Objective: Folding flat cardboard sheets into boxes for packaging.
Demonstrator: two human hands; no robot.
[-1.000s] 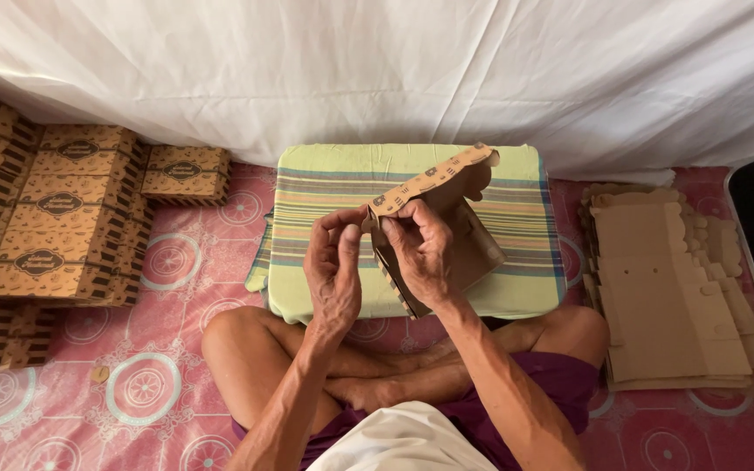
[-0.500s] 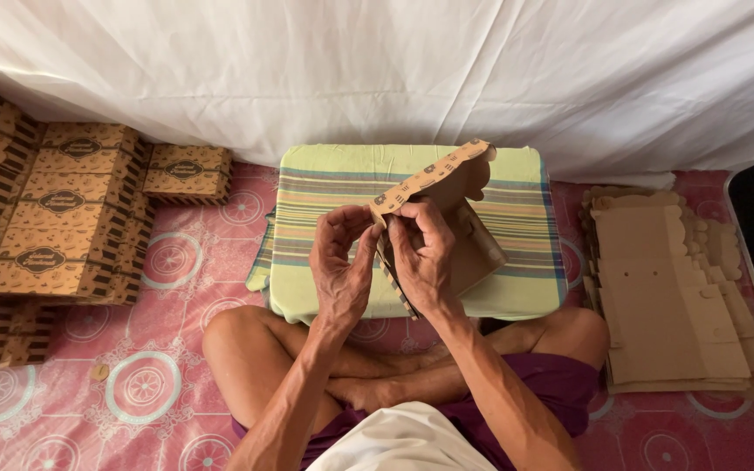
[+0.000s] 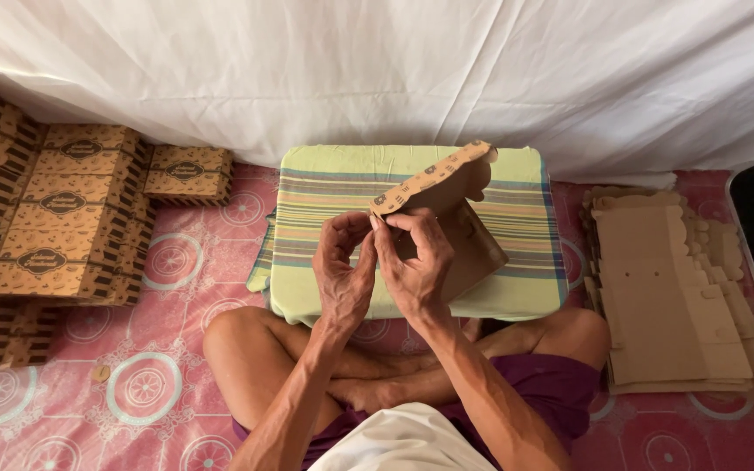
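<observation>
Overhead, a white sheet (image 3: 377,70) backs a pink patterned mat (image 3: 176,262). Folded printed boxes (image 3: 54,218) are stacked at left; flat cardboard blanks (image 3: 674,288) lie at right. A striped cushion (image 3: 325,187) sits centrally. Above it, a partly folded cardboard box (image 3: 460,222) is held. Left hand (image 3: 342,270) and right hand (image 3: 416,262) each pinch its near flap, fingers closed on the cardboard.

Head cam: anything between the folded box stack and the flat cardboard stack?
Yes, in the head view: the striped cushion, with both hands folding a cardboard box over it.
</observation>
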